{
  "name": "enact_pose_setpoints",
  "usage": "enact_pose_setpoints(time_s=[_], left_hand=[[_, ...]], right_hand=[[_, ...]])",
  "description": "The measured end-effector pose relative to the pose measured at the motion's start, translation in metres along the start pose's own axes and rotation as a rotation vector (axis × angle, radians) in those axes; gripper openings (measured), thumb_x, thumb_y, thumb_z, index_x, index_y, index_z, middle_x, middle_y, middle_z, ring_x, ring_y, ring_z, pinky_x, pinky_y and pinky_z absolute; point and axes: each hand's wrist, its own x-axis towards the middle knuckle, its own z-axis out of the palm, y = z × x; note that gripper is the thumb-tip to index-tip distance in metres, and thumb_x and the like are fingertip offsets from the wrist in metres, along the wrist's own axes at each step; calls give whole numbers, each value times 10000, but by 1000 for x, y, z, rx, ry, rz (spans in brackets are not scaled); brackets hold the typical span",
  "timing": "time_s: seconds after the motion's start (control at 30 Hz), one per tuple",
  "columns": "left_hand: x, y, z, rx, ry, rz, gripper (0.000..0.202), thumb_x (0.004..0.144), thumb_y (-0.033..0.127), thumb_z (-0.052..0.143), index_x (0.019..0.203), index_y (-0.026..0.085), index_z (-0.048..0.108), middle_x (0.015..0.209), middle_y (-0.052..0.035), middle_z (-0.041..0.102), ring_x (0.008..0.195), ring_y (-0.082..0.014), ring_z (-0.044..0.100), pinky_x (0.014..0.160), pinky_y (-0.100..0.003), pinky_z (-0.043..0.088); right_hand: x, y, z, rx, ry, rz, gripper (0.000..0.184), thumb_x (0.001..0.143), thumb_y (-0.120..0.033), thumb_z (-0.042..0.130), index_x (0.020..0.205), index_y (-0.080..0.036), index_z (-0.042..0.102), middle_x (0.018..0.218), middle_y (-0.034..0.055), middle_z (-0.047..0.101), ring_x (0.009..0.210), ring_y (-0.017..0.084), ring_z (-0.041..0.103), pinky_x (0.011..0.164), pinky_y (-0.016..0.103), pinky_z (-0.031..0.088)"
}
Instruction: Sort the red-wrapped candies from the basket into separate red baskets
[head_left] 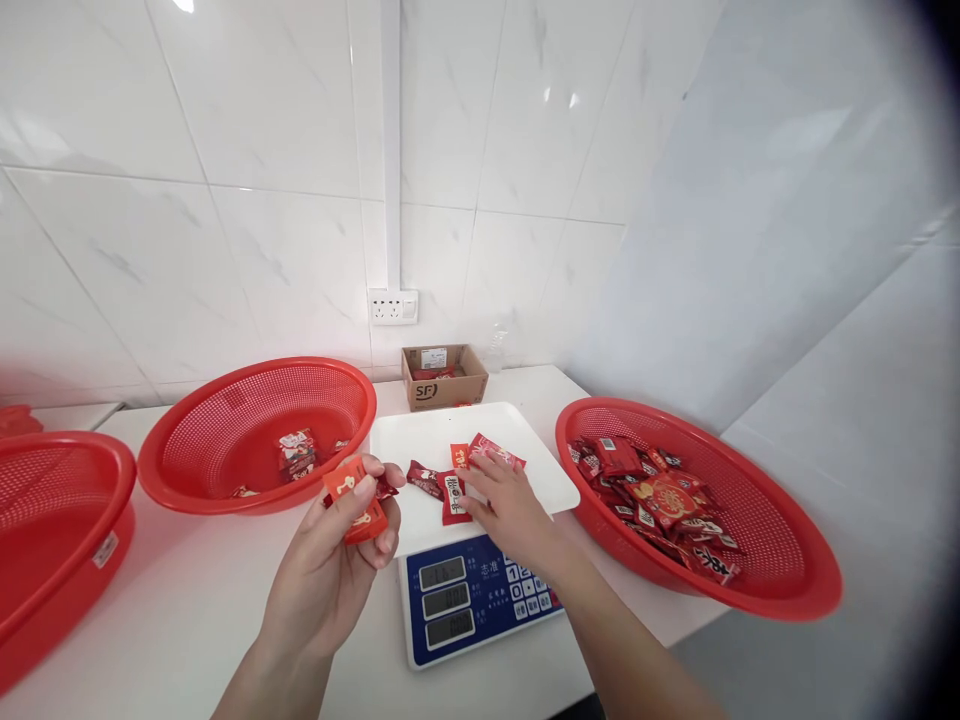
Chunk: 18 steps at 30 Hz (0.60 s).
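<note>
My left hand (337, 560) is closed round an orange candy packet (354, 497), held above the front left corner of the white scale tray (427, 430). A small dark red candy pokes out beside it. My right hand (504, 505) lies over the tray with fingers stretched out, fingertips touching red candy packets (454, 494) that lie there. Another red packet (495, 450) sits just beyond the fingers. The blue scale (480, 600) with its displays and keypad stands under the tray.
A red mesh basket (757, 590) full of red candy packets stands at the right. Another red basket (225, 470) with a few packets is at the left, a third (52, 540) at the far left. A small cardboard box (444, 375) sits by the tiled wall.
</note>
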Motion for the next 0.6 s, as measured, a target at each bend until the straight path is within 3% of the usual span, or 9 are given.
enact_pose_setpoints(time_s=[0.13,0.23,0.4,0.6], left_hand=[[-4,3,4,9,15,3,129,769,264,660,859,207,587,839,0,578,491,-36,497,424,-129,405],[-7,4,7,22,21,13,143,759,272,668,846,200,580,830,1,573,477,-29,482,428,-129,404],[-9,7,9,35,51,7,160,756,285,671,854,209,570,839,1,574,486,-31,482,428,-125,387],[-10,8,8,56,40,31,166,751,290,673,850,209,567,841,-1,578,486,-34,481,437,-134,390]], right_hand=[[7,-21,13,-47,-31,-163,414,932,-471,350,1259,-334,563,1483,50,340,1399,329,128,1070,618,95],[15,-30,21,-109,-52,-212,429,928,-493,345,1262,-326,556,1465,48,375,1398,333,127,1060,638,40],[27,-23,14,-143,-20,1,533,929,-496,315,1399,-257,395,1503,85,292,1400,314,134,1079,589,84],[24,3,-5,-115,15,180,517,929,-486,280,1345,-244,468,1500,86,298,1390,327,165,1056,586,181]])
